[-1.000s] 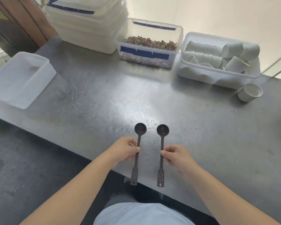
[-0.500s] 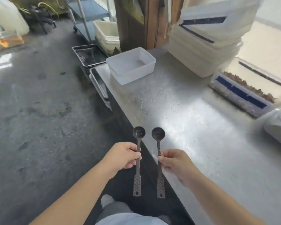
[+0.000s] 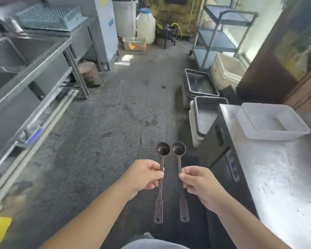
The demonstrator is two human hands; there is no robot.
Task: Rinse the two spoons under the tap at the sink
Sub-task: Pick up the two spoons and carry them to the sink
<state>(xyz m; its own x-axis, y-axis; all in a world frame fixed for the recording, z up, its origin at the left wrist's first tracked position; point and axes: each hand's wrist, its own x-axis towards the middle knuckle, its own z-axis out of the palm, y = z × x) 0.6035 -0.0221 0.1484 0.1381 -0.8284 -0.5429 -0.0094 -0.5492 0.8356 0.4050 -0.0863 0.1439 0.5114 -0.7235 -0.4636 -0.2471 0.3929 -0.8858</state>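
I hold two dark long-handled measuring spoons upright over the grey floor, bowls up and side by side. My left hand (image 3: 144,176) pinches the left spoon (image 3: 162,153) at mid-handle. My right hand (image 3: 198,182) pinches the right spoon (image 3: 179,151) the same way. Their perforated handle ends hang below my fingers. A steel sink unit (image 3: 31,56) runs along the left wall; no tap shows in this blurred view.
The steel table (image 3: 280,177) with a white plastic tub (image 3: 271,123) stands on my right. Stacked metal trays (image 3: 199,85) and a grey bin (image 3: 205,115) sit on the floor beside it. A blue shelf cart (image 3: 221,33) and a white jug (image 3: 145,27) stand at the far end.
My view has swung left, away from the table toward the aisle and the sink unit. Both hands keep the same grip on the spoons, carried out over the floor.
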